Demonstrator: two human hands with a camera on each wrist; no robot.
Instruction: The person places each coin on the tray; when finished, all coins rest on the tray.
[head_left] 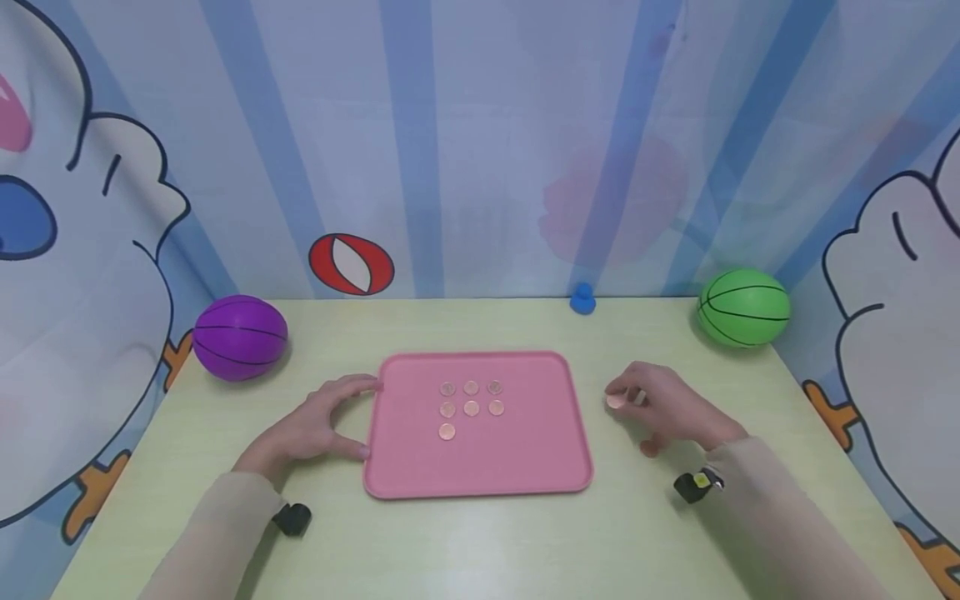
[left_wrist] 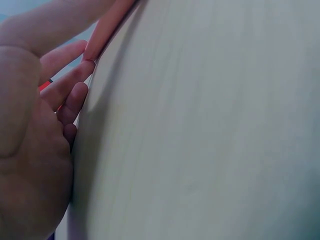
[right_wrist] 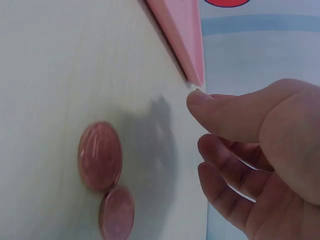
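On the pink tray lie several copper coins, two rows of three with one more coin below the left column. My left hand rests against the tray's left rim, thumb and fingers spread and nothing in its grasp. Right of the tray, my right hand pinches a copper coin between thumb and fingertips. The right wrist view shows two more coins, a nearer coin and a second coin touching it, on the table; the hand and arm hide them from the head view.
A purple ball sits at the table's back left and a green ball at its back right. Between them, by the back edge, is a small blue knob-shaped object. A printed cartoon curtain encloses the table.
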